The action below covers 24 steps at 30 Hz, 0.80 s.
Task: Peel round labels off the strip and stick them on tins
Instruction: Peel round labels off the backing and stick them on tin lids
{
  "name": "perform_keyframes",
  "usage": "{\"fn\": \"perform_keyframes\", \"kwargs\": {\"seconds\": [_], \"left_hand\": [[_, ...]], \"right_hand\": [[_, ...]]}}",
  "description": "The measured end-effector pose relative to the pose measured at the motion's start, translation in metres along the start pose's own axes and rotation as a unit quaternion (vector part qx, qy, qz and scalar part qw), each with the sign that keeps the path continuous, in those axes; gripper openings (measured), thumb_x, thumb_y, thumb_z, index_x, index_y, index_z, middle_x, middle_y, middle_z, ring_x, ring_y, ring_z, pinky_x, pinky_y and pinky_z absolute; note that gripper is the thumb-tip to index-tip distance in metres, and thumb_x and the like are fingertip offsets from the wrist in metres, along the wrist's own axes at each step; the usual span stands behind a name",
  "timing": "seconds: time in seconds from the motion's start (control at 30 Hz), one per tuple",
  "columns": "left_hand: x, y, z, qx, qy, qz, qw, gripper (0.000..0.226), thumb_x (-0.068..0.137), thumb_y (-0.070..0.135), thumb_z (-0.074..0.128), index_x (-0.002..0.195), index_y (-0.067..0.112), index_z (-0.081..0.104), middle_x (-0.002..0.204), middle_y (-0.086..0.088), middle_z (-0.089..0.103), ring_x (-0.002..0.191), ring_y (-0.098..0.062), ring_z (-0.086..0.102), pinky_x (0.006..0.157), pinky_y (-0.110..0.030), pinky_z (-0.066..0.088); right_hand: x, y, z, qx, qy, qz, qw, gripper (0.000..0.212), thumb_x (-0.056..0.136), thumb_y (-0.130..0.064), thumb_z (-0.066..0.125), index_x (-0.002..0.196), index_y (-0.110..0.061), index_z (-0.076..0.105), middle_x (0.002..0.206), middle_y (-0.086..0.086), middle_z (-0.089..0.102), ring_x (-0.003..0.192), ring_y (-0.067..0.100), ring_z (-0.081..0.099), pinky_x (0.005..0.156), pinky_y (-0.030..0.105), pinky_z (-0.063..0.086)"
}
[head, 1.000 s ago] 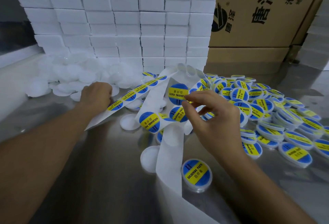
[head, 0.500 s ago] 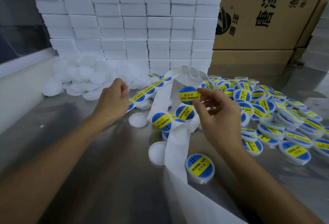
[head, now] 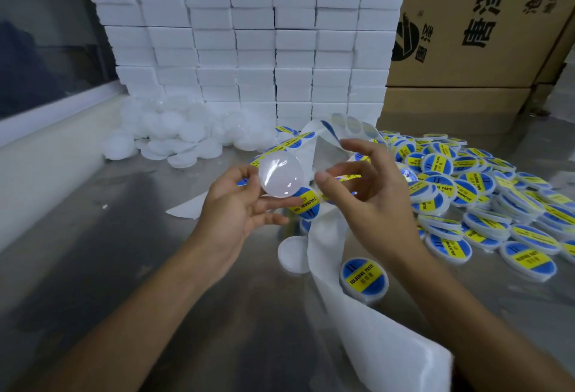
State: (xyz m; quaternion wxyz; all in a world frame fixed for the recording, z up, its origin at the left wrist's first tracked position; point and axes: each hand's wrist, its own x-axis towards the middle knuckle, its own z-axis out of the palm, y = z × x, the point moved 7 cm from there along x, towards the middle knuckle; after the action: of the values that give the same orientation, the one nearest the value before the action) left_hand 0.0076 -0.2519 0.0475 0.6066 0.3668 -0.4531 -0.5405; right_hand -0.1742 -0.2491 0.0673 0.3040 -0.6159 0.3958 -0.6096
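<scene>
so that its blank face tilts up for a label, my left hand (head: pixel 236 204) pinches the tin (head: pixel 281 174); right of the tin, my right hand (head: pixel 370 201) pinches a label (head: pixel 350 177) (mostly hidden).

unlabelled tins (head: pixel 174 139) left, labelled tins (head: pixel 485 204) right

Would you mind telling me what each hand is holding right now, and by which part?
The left hand holds an unlabelled white tin by its rim, between thumb and fingers. The right hand seems to pinch something small at its fingertips; what exactly cannot be told.
</scene>
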Motion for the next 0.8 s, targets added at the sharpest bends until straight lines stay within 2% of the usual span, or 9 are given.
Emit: {"fn": "perform_keyframes", "kwargs": {"seconds": [0.1, 0.23, 0.33, 0.43, 0.57, 0.7, 0.73, 0.8], "left_hand": [[-0.003, -0.002, 0.006, 0.001, -0.023, -0.007, 1.0, 0.013, 0.104, 0.009, 0.036, 0.101, 0.005, 0.048, 0.083, -0.011, 0.075, 0.071, -0.034, 0.073, 0.051, -0.031, 0.055], [-0.004, -0.005, 0.007, 0.005, -0.026, -0.012, 1.0, 0.011, 0.101, 0.006, 0.04, 0.102, 0.003, 0.051, 0.079, -0.014, 0.074, 0.068, -0.032, 0.073, 0.052, -0.031, 0.056], [-0.003, -0.006, 0.003, 0.008, -0.011, -0.01, 1.0, 0.006, 0.094, 0.001, 0.053, 0.094, 0.005, 0.057, 0.08, -0.017, 0.074, 0.073, -0.032, 0.073, 0.056, -0.03, 0.057], [-0.002, -0.007, -0.003, 0.004, 0.018, 0.004, 1.0, 0.009, 0.085, -0.003, 0.064, 0.089, 0.005, 0.064, 0.08, -0.014, 0.075, 0.072, -0.025, 0.073, 0.061, -0.028, 0.058], [0.0, -0.011, -0.005, -0.034, 0.032, 0.0, 0.999, 0.016, 0.071, 0.001, 0.071, 0.086, 0.003, 0.066, 0.08, -0.013, 0.075, 0.07, -0.02, 0.072, 0.064, -0.026, 0.059], [0.001, -0.014, -0.008, -0.065, 0.044, -0.009, 0.997, 0.025, 0.061, 0.005, 0.072, 0.085, 0.002, 0.066, 0.081, -0.013, 0.075, 0.073, -0.021, 0.073, 0.067, -0.028, 0.06], [0.002, -0.014, -0.01, -0.071, 0.047, -0.012, 0.996, 0.026, 0.061, 0.005, 0.072, 0.086, 0.001, 0.066, 0.081, -0.014, 0.075, 0.073, -0.022, 0.073, 0.068, -0.029, 0.06], [0.003, -0.015, -0.012, -0.083, 0.055, -0.019, 0.995, 0.027, 0.06, 0.004, 0.072, 0.087, 0.001, 0.066, 0.082, -0.014, 0.075, 0.075, -0.023, 0.073, 0.07, -0.031, 0.061]], "right_hand": [[-0.004, 0.001, 0.013, 0.028, -0.032, 0.007, 0.999, 0.049, 0.08, -0.013, 0.081, 0.119, -0.028, 0.055, 0.08, 0.006, 0.074, 0.066, 0.013, 0.068, 0.065, 0.021, 0.055], [-0.004, 0.004, 0.012, 0.075, -0.015, 0.031, 0.997, 0.043, 0.08, -0.004, 0.079, 0.113, -0.022, 0.058, 0.078, 0.013, 0.073, 0.065, 0.02, 0.069, 0.065, 0.024, 0.056], [-0.003, 0.003, 0.009, 0.072, -0.008, 0.035, 0.997, 0.041, 0.08, -0.004, 0.079, 0.111, -0.021, 0.058, 0.078, 0.013, 0.073, 0.065, 0.019, 0.069, 0.067, 0.026, 0.058], [-0.003, 0.004, 0.009, 0.063, -0.009, 0.037, 0.997, 0.039, 0.08, -0.005, 0.079, 0.11, -0.02, 0.059, 0.079, 0.014, 0.073, 0.066, 0.021, 0.068, 0.069, 0.029, 0.06], [-0.005, 0.006, 0.011, 0.037, -0.012, 0.044, 0.998, 0.036, 0.083, -0.01, 0.077, 0.112, -0.023, 0.06, 0.081, 0.009, 0.074, 0.073, 0.026, 0.07, 0.07, 0.028, 0.059], [0.002, 0.004, -0.009, -0.065, 0.066, 0.01, 0.996, 0.017, 0.087, -0.02, 0.073, 0.101, -0.027, 0.068, 0.101, -0.001, 0.067, 0.075, 0.009, 0.067, 0.064, 0.019, 0.052], [0.004, 0.003, -0.016, -0.07, 0.085, 0.007, 0.994, 0.012, 0.088, -0.02, 0.072, 0.098, -0.026, 0.07, 0.101, -0.001, 0.068, 0.076, 0.009, 0.068, 0.064, 0.02, 0.052], [0.008, 0.007, -0.028, -0.032, 0.118, 0.034, 0.992, 0.007, 0.09, -0.015, 0.07, 0.094, -0.02, 0.073, 0.088, -0.003, 0.073, 0.074, 0.007, 0.068, 0.064, 0.023, 0.054]]}}
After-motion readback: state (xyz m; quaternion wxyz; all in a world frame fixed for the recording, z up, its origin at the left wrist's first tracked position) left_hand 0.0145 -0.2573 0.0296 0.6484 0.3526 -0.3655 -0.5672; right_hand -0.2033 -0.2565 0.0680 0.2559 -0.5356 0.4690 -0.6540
